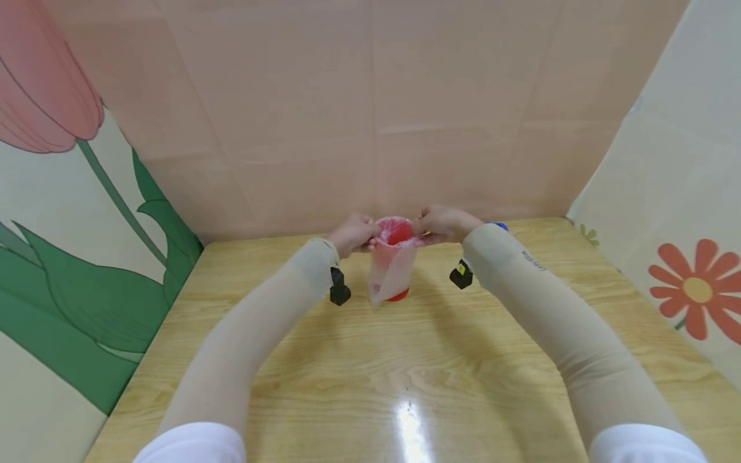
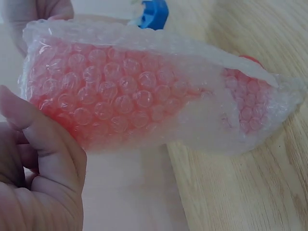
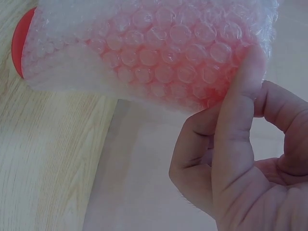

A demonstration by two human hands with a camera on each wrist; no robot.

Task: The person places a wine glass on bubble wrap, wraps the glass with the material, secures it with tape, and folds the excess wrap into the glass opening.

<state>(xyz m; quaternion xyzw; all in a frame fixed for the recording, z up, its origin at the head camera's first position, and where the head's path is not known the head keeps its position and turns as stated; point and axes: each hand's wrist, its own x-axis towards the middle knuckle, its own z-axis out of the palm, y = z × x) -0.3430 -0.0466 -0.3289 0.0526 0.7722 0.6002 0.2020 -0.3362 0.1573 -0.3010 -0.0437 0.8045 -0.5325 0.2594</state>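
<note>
Bubble wrap [image 1: 389, 269] goes round a red object, standing upright as a sleeve near the back of the table. Its mouth gapes at the top, with red showing inside, and the object's red base [image 1: 399, 296] peeks out at the bottom. My left hand [image 1: 354, 235] pinches the upper edge of the wrap on the left side. On the opposite side my right hand [image 1: 447, 223] pinches that edge between thumb and fingers. In the right wrist view the rounded red end [image 3: 21, 43] protrudes from the wrap. A loose corner of wrap [image 2: 288, 91] sticks out low down.
A blue item [image 1: 498, 226] lies behind my right wrist, partly hidden by it. The wooden table [image 1: 347, 373] meets a plain pinkish wall covering [image 1: 289, 128] just behind the wrap. Flower-printed panels [image 1: 695, 161] flank both sides.
</note>
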